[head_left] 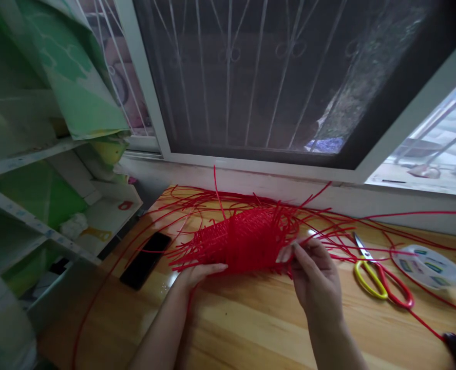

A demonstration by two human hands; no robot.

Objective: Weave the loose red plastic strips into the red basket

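A red woven piece (251, 236) made of many cords lies on the wooden table, its loose ends spreading out on both sides. My left hand (202, 272) rests at its lower left edge, thumb stretched along the front and the other fingers hidden beneath it. At the right end, my right hand (315, 267) pinches with thumb and forefinger close to the cord ends; what lies between the fingertips is too small to make out.
A black phone (145, 261) lies left of the weaving. Scissors with yellow and red handles (382, 282) and a clear round lid (430, 267) sit at the right. Long red cords trail along the wall below the window (251, 167). Shelves (31, 218) stand at the left.
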